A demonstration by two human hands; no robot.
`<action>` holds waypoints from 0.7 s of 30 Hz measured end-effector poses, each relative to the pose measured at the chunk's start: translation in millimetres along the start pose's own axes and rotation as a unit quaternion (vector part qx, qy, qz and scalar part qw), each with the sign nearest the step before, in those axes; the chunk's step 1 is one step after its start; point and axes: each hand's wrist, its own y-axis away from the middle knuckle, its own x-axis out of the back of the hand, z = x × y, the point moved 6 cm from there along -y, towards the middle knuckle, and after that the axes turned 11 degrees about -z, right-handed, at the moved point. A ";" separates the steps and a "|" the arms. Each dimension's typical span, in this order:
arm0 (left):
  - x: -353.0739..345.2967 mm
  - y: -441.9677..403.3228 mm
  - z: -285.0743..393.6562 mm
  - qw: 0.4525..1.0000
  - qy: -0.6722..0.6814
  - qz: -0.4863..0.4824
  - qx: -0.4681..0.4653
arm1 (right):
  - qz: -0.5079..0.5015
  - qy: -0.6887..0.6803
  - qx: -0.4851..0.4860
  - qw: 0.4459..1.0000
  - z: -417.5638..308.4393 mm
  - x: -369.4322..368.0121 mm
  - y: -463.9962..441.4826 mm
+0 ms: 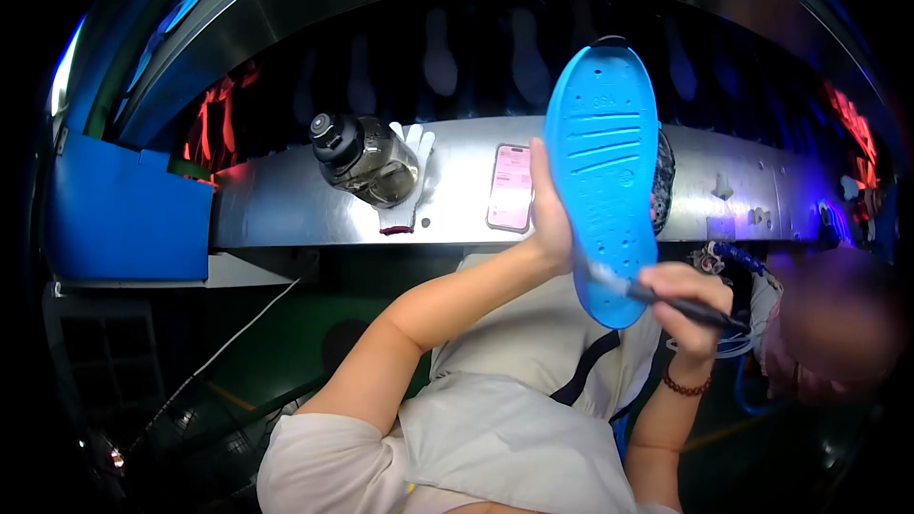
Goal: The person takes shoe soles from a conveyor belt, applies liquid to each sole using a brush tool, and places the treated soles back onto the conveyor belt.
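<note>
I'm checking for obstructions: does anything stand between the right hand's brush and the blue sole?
Nothing visible does: the right hand holds the brush, its blurred tip at the lower end of the blue sole, which the left hand supports.

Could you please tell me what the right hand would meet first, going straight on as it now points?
The right hand, whose black-handled brush points leftward, would probably meet the bright blue, foot-shaped sole first; the blurred pale tip seems to touch it, though depth is unclear.
</note>
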 end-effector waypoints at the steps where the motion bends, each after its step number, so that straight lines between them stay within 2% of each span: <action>1: 2.0 -3.9 -1.0 1.000 -0.019 -0.003 -0.015 | -0.029 -0.107 0.035 0.993 3.6 3.5 7.4; 2: 0.4 -6.1 -1.5 1.000 -0.020 0.000 -0.019 | 0.001 -0.171 0.067 0.983 2.8 6.3 12.0; 4: -6.6 -8.0 -4.5 1.000 -0.013 0.024 -0.010 | 0.156 -0.071 -0.047 0.984 9.1 22.2 22.9; 5: -9.0 -9.3 -5.5 0.999 -0.013 0.042 -0.005 | 0.153 -0.024 -0.076 0.985 8.3 21.1 19.6; 8: -7.8 -12.7 -1.5 0.999 0.002 -0.009 -0.030 | 0.017 0.059 -0.007 0.998 -11.4 4.2 8.3; 9: -7.5 -11.0 2.4 0.999 0.014 -0.020 -0.032 | -0.010 -0.058 0.001 0.998 -10.6 4.2 9.0; 10: -7.6 -9.3 5.2 0.999 0.016 -0.021 -0.025 | -0.010 -0.142 0.040 0.989 -9.5 5.8 10.4; 12: -5.7 -7.4 13.6 0.999 0.017 0.031 -0.038 | 0.150 -0.049 -0.031 0.987 -4.0 20.3 13.1; 13: -8.4 -8.1 18.3 0.998 0.031 0.034 -0.049 | 0.145 -0.010 -0.072 0.987 -1.6 18.4 8.8; 14: -6.1 -8.1 21.6 0.998 0.033 0.031 -0.043 | 0.152 -0.007 -0.074 0.986 -3.2 15.5 5.9; 16: -1.6 -4.7 33.2 0.998 0.002 0.013 -0.069 | -0.014 0.074 0.003 0.997 -16.8 -7.4 -3.9; 17: -11.0 -2.9 39.0 0.997 0.026 -0.026 -0.071 | -0.044 0.013 0.003 0.999 -17.8 -7.4 -1.7; 18: -12.1 -1.6 42.4 0.997 0.027 -0.025 -0.064 | -0.059 -0.094 0.034 0.993 -15.0 -4.8 0.4; 20: -6.4 -0.2 50.1 0.996 0.015 0.029 -0.084 | 0.102 -0.038 -0.033 0.994 -5.0 12.5 3.5; 21: -7.2 0.0 51.8 0.995 -0.010 0.033 -0.095 | 0.106 -0.002 -0.059 0.993 -0.3 11.7 -1.5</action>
